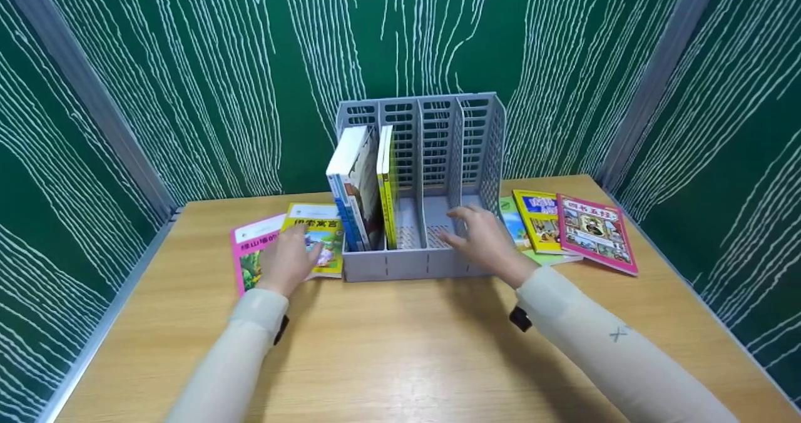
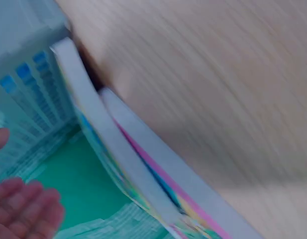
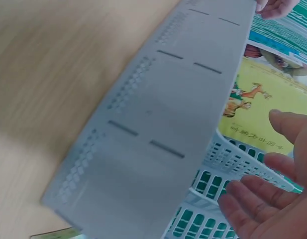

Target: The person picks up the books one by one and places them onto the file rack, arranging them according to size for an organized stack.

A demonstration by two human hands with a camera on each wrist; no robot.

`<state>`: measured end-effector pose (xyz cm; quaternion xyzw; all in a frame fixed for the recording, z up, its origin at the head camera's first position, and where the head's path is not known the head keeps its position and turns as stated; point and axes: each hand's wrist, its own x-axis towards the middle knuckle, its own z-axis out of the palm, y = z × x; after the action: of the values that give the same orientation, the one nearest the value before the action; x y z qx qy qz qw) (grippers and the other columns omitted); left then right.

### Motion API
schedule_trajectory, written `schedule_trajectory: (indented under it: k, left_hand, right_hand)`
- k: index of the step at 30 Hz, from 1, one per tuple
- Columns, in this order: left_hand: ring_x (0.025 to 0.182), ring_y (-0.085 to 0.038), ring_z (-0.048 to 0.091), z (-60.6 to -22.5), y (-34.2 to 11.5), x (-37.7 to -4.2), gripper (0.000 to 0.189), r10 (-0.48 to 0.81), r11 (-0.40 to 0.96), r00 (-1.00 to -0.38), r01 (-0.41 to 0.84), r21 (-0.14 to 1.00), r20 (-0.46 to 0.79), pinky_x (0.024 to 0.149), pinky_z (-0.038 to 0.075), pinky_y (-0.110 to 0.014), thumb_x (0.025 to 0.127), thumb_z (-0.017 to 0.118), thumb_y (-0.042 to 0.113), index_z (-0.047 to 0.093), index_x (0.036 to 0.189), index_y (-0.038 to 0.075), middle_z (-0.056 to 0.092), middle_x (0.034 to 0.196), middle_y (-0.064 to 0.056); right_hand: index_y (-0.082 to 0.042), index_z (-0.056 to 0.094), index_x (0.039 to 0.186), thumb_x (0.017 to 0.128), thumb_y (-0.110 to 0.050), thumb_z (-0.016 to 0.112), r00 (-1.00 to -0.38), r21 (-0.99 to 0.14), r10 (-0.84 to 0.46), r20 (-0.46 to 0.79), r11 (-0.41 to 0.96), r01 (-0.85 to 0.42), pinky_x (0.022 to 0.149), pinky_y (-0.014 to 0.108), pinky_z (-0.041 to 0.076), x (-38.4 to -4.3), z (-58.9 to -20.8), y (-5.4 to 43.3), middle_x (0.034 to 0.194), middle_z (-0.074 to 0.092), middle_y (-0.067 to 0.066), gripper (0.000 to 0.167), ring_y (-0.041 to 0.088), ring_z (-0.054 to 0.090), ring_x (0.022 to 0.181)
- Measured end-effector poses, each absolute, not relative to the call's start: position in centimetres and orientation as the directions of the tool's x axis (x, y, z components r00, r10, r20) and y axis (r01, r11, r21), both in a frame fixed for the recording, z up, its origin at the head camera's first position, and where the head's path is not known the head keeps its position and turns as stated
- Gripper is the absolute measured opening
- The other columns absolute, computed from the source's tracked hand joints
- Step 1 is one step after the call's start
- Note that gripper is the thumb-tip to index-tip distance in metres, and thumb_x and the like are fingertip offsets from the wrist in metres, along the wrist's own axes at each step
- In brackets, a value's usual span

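My left hand [image 1: 291, 257] is over a yellow-covered book [image 1: 322, 218] and a pink-edged book [image 1: 247, 266], which overlap at the left of the grey file holder [image 1: 407, 268]. Its fingers [image 2: 31, 209] are loosely bent and apart from the book edges in the left wrist view. My right hand [image 1: 488, 238] hovers at the front of the holder's right-hand compartments, fingers spread and holding nothing. Thick books [image 1: 350, 188] with blue-and-white spines lean in the leftmost compartment. Thin yellow-spined books [image 1: 388, 191] stand upright in the one beside it.
On the right of the holder, a pink book [image 1: 597, 232] overlaps a yellow book [image 1: 541, 223], with a green book [image 1: 513, 216] underneath. The wooden table [image 1: 388, 348] extends in front. Green panels [image 1: 225, 97] with white streaks enclose its back and sides.
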<state>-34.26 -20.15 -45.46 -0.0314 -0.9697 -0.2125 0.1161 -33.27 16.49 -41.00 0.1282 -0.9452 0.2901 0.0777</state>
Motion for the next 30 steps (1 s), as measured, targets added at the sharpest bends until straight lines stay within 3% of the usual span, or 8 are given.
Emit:
schedule_trajectory:
  k: [4,9,12,18,23,30]
  left_hand:
    - [0.121,-0.043,0.068,-46.1,-21.9,-34.3,0.069,-0.124,0.888,-0.985,-0.058,0.456,0.117,0.108,0.058,-0.058,0.103,0.075,0.041,0.055,0.143,-0.011,0.066,0.135,-0.03]
    - [0.111,-0.037,0.064,-47.0,-23.3,-34.4,0.068,-0.212,0.87,-0.977,-0.18,0.458,0.018,0.103,0.057,-0.055,0.101,0.074,0.047,0.059,0.135,-0.01,0.067,0.126,-0.027]
    - [0.119,-0.042,0.063,-47.2,-23.6,-34.5,0.073,-0.233,0.859,-0.972,-0.221,0.462,-0.031,0.109,0.053,-0.058,0.1,0.074,0.049,0.058,0.137,-0.011,0.066,0.131,-0.03]
    - [0.136,-0.051,0.057,-47.3,-23.3,-34.4,0.082,-0.248,0.836,-0.961,-0.275,0.475,-0.119,0.119,0.046,-0.063,0.101,0.072,0.051,0.05,0.15,-0.012,0.059,0.145,-0.034]
    - [0.136,-0.052,0.056,-46.9,-23.0,-34.6,0.078,-0.237,0.846,-0.96,-0.278,0.455,-0.146,0.121,0.044,-0.063,0.103,0.07,0.049,0.053,0.147,-0.012,0.06,0.147,-0.034]
    - [0.125,-0.043,0.062,-46.6,-22.5,-34.7,0.063,-0.217,0.837,-0.965,-0.262,0.479,-0.148,0.116,0.047,-0.061,0.103,0.073,0.041,0.063,0.139,-0.009,0.068,0.137,-0.029]
  right_hand:
    - [-0.005,0.073,0.135,0.098,-0.034,0.083,-0.96,-0.494,-0.198,0.2,0.826,-0.273,0.11,0.058,0.057,-32.7,-42.1,17.4,0.142,0.066,0.02,0.048,0.041,0.065,0.131]
    - [-0.01,0.072,0.139,0.098,-0.041,0.082,-0.976,-0.468,-0.184,0.114,0.857,-0.216,0.114,0.063,0.053,-32.2,-43.1,17.9,0.147,0.061,0.022,0.053,0.042,0.061,0.133]
    - [-0.012,0.07,0.143,0.099,-0.043,0.081,-0.98,-0.454,-0.185,0.08,0.868,-0.201,0.116,0.064,0.051,-32.1,-43.5,18.1,0.149,0.061,0.022,0.055,0.043,0.059,0.136]
    - [-0.012,0.07,0.142,0.101,-0.044,0.078,-0.971,-0.426,-0.223,0.08,0.873,-0.236,0.11,0.059,0.057,-32.1,-44.3,18.2,0.141,0.072,0.016,0.052,0.037,0.069,0.125]
    - [-0.01,0.069,0.141,0.104,-0.045,0.074,-0.976,-0.392,-0.21,0.055,0.895,-0.214,0.108,0.057,0.056,-32.3,-44.8,18.2,0.131,0.077,0.014,0.051,0.033,0.071,0.114]
    - [-0.006,0.07,0.14,0.108,-0.043,0.069,-0.982,-0.372,-0.182,0.056,0.908,-0.19,0.103,0.054,0.051,-32.8,-45.5,18.3,0.127,0.078,0.015,0.049,0.032,0.067,0.105]
